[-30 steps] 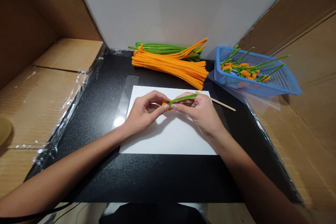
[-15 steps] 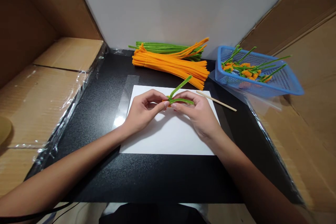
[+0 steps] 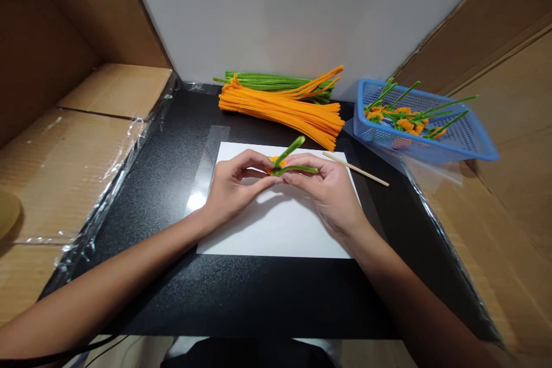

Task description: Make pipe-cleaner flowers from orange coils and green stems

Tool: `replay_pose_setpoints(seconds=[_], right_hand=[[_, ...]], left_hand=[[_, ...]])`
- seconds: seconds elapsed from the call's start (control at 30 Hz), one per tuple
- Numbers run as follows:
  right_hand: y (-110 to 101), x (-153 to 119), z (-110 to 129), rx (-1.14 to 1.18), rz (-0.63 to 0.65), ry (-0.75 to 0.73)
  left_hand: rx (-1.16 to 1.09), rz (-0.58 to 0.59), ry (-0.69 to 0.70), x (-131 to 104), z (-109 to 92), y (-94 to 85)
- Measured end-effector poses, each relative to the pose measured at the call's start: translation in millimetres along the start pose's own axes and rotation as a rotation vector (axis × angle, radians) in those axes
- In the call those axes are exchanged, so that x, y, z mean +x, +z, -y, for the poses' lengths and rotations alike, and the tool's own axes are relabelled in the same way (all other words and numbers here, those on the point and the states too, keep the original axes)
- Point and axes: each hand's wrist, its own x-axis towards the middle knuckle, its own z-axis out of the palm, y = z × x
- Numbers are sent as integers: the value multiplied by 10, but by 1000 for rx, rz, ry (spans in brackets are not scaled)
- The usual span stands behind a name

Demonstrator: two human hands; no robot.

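Note:
Between my two hands is a small pipe-cleaner flower (image 3: 277,164), orange with two green ends sticking out, one slanting up and one lying to the right. My left hand (image 3: 239,180) pinches its left side with thumb and fingers. From the other side my right hand (image 3: 326,184) grips it too, fingertips close to those of the left. The fingers hide part of the orange piece. Both hands are above a white sheet of paper (image 3: 276,230).
Behind the paper lie a bundle of orange pipe cleaners (image 3: 280,112) and a green bundle (image 3: 276,81). A thin wooden stick (image 3: 357,169) rests at right. Farther right, a blue basket (image 3: 431,149) holds several orange flowers (image 3: 405,123) with green stems. Cardboard walls (image 3: 513,109) flank the black table (image 3: 241,293).
The flower has turned in my fingers: more orange shows on top, and the upright green end now sits lower and farther left. Both hands keep their hold.

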Motion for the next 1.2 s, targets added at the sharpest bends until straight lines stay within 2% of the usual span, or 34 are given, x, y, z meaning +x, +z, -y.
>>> replay_pose_setpoints(seconds=[0.83, 1.07, 1.2], right_hand=[[104, -75, 22, -206, -120, -172], [39, -38, 50, -225, -16, -153], [-33, -10, 78, -257, 54, -184]], left_hand=[[117, 82, -11, -4, -55, -29], [156, 29, 76, -36, -54, -11], [202, 45, 119, -51, -52, -19]])
